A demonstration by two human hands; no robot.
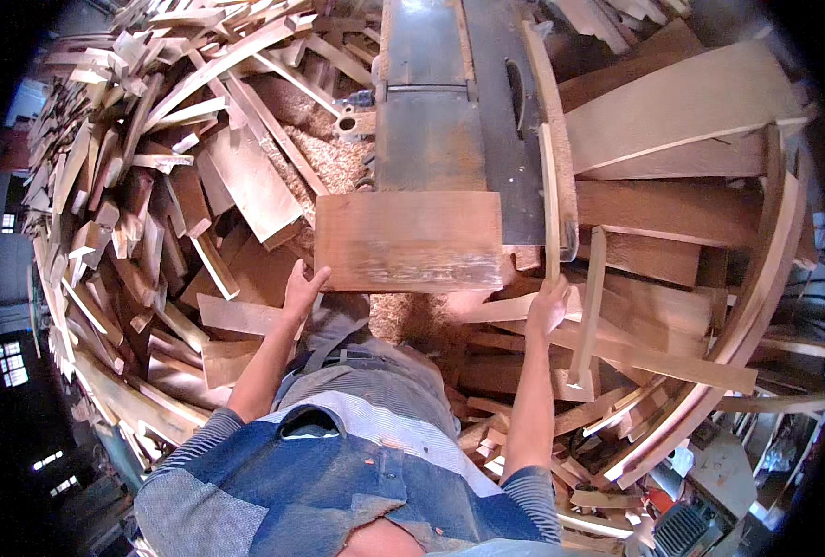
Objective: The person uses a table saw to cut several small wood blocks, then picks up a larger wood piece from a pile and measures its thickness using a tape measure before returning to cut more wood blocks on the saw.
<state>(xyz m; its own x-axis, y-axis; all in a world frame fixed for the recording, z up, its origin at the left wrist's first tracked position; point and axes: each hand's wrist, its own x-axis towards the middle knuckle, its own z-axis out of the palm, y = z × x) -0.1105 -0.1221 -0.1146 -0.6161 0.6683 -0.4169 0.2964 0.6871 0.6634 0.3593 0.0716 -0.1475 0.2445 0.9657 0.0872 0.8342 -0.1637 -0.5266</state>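
Observation:
A wide reddish-brown board [409,237] lies across the near end of a jointer planer's metal bed [429,139]; pale, rough streaks mark its lower half. Beside the board's near left corner is my left hand [303,290], thumb and finger apart, the thumb at or very near the edge. My right hand [549,304] is closed around the near end of a narrow wooden strip [551,209], which runs along the right side of the machine. The undersides of that hand's fingers are hidden.
Offcuts and boards [134,213] are heaped at the left. Wood shavings [324,148] lie beside the machine. Large planks [682,121] are stacked at the right, next to a long curved timber [756,316]. A motor [682,531] sits at lower right.

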